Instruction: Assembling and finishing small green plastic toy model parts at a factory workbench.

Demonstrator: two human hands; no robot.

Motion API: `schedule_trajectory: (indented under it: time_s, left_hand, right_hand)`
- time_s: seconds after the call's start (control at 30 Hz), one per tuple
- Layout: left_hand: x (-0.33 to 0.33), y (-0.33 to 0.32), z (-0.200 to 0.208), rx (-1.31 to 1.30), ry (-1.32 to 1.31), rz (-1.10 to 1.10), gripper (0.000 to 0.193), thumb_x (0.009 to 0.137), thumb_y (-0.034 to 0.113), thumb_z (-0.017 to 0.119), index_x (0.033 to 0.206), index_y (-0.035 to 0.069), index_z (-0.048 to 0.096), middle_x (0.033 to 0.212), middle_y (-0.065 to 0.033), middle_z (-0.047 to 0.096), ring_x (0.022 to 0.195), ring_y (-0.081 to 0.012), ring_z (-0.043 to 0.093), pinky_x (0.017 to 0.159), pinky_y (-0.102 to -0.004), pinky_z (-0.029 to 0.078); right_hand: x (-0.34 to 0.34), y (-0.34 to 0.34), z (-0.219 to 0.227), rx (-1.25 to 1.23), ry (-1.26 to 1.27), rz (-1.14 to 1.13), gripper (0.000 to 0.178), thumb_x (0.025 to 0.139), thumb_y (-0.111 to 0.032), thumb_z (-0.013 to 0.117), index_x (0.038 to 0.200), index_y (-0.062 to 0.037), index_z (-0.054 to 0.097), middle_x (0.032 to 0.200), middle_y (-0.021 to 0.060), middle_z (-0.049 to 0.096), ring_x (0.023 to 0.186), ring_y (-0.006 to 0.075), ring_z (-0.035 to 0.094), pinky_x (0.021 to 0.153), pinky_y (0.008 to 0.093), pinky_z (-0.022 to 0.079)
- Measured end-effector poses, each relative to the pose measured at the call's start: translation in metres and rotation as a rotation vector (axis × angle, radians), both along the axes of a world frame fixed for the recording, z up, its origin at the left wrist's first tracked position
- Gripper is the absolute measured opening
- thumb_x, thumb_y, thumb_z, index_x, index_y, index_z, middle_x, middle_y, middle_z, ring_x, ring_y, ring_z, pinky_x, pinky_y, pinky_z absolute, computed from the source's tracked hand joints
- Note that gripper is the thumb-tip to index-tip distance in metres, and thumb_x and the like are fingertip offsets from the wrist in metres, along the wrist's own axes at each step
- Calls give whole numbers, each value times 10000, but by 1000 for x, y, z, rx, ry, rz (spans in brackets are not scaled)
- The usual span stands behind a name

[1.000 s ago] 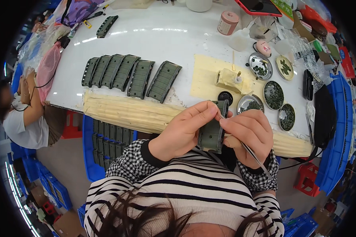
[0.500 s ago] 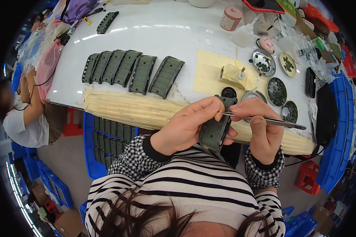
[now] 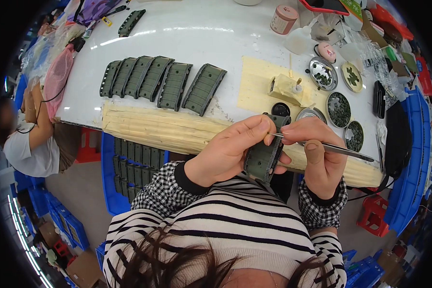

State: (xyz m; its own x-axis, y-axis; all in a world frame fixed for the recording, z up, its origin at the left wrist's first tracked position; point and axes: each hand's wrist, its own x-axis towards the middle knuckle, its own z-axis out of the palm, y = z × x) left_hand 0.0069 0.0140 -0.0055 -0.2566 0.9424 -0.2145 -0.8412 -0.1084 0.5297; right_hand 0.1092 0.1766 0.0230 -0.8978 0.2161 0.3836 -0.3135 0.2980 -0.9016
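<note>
My left hand (image 3: 223, 151) grips a dark green curved panel (image 3: 261, 160) with ribbed edges and small round studs, tilted just above the table's front edge. Metal tweezers (image 3: 349, 152) are pinched in my right hand (image 3: 324, 151). Their tip meets the panel's upper part, close to my left thumb and forefinger; whether the tip holds a small piece is hidden by the fingers. Some right fingertips show behind the panel's right side. Several similar green panels (image 3: 175, 86) lie in a row on the white table, and one more panel (image 3: 131, 23) lies at the far left.
A padded yellowish roll (image 3: 163, 129) runs along the table's front edge. Round dishes of small dark green pieces (image 3: 339, 109) stand at right, near a tape-wrapped block (image 3: 289, 90) and a pink tin (image 3: 283, 19). A blue crate (image 3: 108, 180) with more panels sits below. Another person (image 3: 31, 144) sits at left.
The view has shifted slightly, so the table things appear a little displaced. Both hands, the panel and the tweezers keep nearly the same pose, with the tweezers' tip still at the panel.
</note>
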Motion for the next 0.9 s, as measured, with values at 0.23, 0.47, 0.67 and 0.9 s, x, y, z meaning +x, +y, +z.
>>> schedule_trajectory:
  time_s: [0.23,0.47,0.67,0.9]
  left_hand:
    - [1,0,-3,10,33,21,255,1035,304,368,1088,65,443,1074,-128,553,987,-240,649,867,-406,571]
    - [-11,-17,9,-53,119,277,755,898,-33,532,1519,123,133,1302,-172,509,1071,-245,616,997,-480,487]
    - [-12,-20,-1,-46,-53,318,583,883,-2,555,1423,41,338,1190,-143,580,1108,-238,594,1052,-470,443]
    - [-9,-19,5,-163,71,357,427,932,86,514,1344,76,400,1240,-193,575,1088,-240,611,951,-430,509]
  right_hand:
    - [2,-3,-5,22,39,-62,202,955,-138,553,970,23,674,870,119,664,786,195,607,730,303,470]
    - [10,11,-28,47,-96,-366,210,981,-113,510,967,28,664,852,105,640,791,170,592,742,293,460]
    - [-2,13,-45,320,-127,-385,114,898,-76,616,954,-29,704,776,39,662,782,182,491,684,288,424]
    - [-7,11,-46,348,-164,-386,123,891,-109,637,952,-34,712,768,24,670,762,184,466,664,286,410]
